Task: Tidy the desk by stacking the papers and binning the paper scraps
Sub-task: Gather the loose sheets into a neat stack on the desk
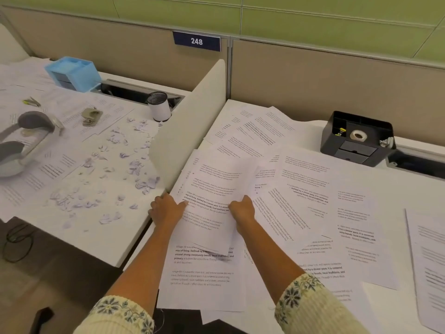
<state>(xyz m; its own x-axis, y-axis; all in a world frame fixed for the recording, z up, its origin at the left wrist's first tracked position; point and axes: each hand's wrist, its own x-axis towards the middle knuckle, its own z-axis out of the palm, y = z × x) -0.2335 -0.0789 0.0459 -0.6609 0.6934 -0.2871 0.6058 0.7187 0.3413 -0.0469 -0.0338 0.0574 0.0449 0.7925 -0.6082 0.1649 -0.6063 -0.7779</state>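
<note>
My left hand (pixel 166 209) pinches the left edge of a bundle of printed sheets (pixel 212 182), thumb laid on top and fingers curled beneath. My right hand (pixel 242 209) is clamped on the bundle's right side, fingers folded round it. I hold the bundle over the near left part of the desk (pixel 414 189), close beside the white divider (pixel 192 121) on its left edge. Its lower end overlaps more printed pages (pixel 202 273) lying flat at the near edge. Both cream flowered sleeves (pixel 310 302) are pushed up my forearms.

Loose papers (pixel 308 189) fan across the rest of the desk in overlapping layers, reaching the far left corner and the right edge. A black desk organiser (pixel 358 150) stands at the far edge, with a roll of tape (pixel 358 135) in its top.

Beyond the divider, the neighbouring desk (pixel 130 237) is also covered in sheets. Torn paper scraps (pixel 108 169) are scattered over its right half. Grey headphones (pixel 26 141) lie at its left edge. A blue organiser (pixel 72 73) and a mesh pen cup (pixel 157 106) stand along its far edge. A plate reading 248 (pixel 196 41) hangs on the partition behind.
</note>
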